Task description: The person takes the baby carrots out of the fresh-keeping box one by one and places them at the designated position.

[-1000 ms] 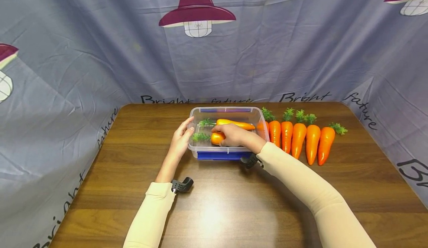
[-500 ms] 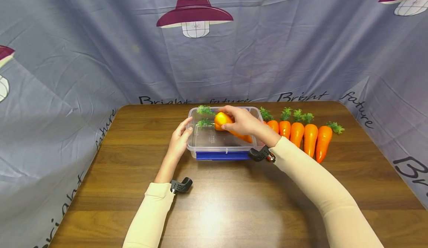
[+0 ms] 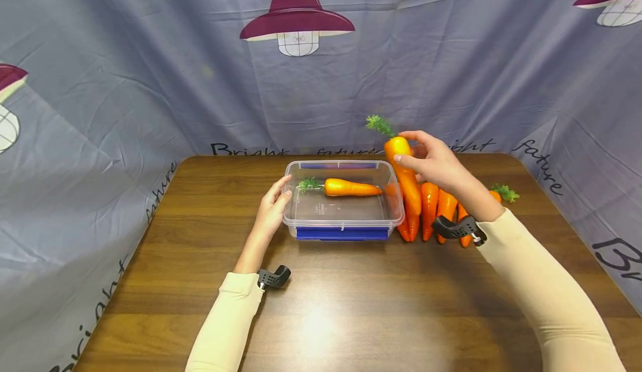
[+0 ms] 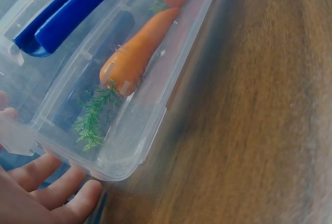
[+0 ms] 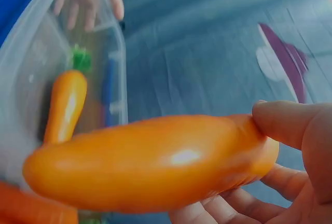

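A toy carrot (image 3: 410,191) with a green leafy top is held up by my right hand (image 3: 436,163), just right of the box. Thumb and fingers grip its thick end; the right wrist view shows the same carrot (image 5: 145,164) close up. One carrot (image 3: 353,188) lies crosswise in the clear plastic box (image 3: 301,213), leaves to the left. My left hand (image 3: 271,207) touches the box's left end with extended fingers. In the left wrist view, its fingers (image 4: 78,187) rest along the outside of that end.
Several more carrots (image 3: 429,205) lie side by side on the brown wooden table (image 3: 210,216), right of the box and partly behind my right arm. A blue latch (image 3: 343,233) runs along the box's front. A printed grey curtain (image 3: 431,82) hangs behind the table.
My right hand has lifted one of two carrots out of the box and carried it right. The other stays inside. My left hand keeps its place at the box's left end.
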A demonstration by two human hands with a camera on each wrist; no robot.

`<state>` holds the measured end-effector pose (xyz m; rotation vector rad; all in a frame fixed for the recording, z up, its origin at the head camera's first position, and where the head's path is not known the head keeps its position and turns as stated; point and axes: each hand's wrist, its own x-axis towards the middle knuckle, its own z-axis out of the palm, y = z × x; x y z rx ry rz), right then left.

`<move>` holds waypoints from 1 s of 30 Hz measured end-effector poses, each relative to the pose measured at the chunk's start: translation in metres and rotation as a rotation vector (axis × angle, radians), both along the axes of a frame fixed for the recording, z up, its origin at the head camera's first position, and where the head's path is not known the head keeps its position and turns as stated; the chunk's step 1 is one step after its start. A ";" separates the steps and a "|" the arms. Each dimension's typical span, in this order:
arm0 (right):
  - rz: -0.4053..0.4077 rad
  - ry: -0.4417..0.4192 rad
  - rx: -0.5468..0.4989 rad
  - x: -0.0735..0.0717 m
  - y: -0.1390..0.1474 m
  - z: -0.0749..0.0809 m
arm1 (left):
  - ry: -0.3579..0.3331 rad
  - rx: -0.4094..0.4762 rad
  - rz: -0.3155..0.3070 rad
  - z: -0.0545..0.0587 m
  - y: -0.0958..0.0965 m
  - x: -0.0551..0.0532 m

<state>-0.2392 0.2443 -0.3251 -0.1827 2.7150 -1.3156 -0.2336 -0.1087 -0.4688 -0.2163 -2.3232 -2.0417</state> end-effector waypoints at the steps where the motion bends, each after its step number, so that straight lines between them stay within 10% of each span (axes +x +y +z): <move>1: -0.013 -0.008 -0.001 0.005 0.010 -0.002 | -0.002 -0.001 0.000 0.000 0.000 0.000; 18: -0.186 -0.119 -0.034 0.112 0.105 -0.110 | -0.025 -0.004 -0.013 -0.001 0.001 0.003; 30: -0.213 -0.178 0.028 0.131 0.108 -0.130 | -0.037 -0.006 -0.006 0.002 0.001 0.004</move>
